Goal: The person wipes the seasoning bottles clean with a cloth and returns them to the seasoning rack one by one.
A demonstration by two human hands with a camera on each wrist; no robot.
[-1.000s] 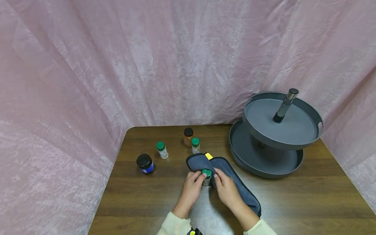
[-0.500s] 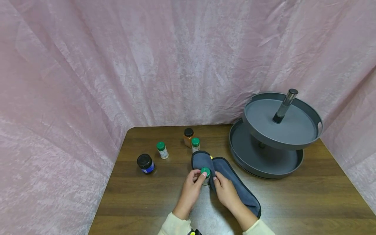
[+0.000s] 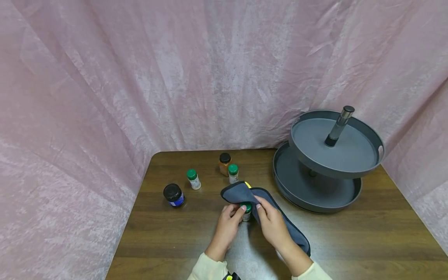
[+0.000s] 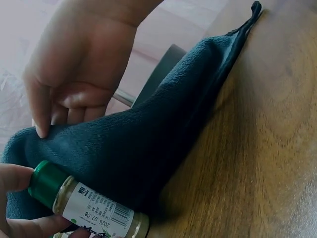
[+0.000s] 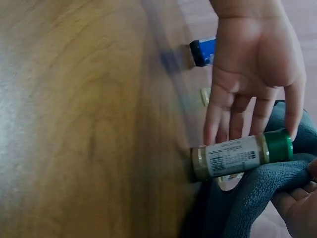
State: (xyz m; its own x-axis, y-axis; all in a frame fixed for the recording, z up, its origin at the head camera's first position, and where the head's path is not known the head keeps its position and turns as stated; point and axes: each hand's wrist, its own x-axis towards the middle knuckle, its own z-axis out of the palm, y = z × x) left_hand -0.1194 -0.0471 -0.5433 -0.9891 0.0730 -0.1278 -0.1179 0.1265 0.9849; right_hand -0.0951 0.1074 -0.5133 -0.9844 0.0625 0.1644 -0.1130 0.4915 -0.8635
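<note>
A small spice jar [image 3: 246, 216] with a green cap and white label stands on the table, held at its cap by my left hand [image 3: 226, 225]. In the right wrist view the left thumb lies against the green cap [image 5: 280, 145], other fingers behind the jar. My right hand [image 3: 274, 227] pinches a blue-grey cloth [image 3: 241, 193] with black edging between thumb and fingers. One end of the cloth lies over part of the cap; the rest trails toward the right forearm. The left wrist view shows the cloth [image 4: 114, 144] pressed behind the jar.
Behind stand another green-capped jar [image 3: 233, 178] and an orange-brown jar [image 3: 224, 168] with a black lid. To the left are a third green-capped jar [image 3: 194, 182] and a black-lidded, blue-labelled jar [image 3: 175, 197]. A grey two-tier tray [image 3: 315, 200] stands at the right.
The cloth's free end swung right, baring the cap, then back left over it. The right hand has shifted slightly with the cloth. The left hand keeps its place at the jar.
</note>
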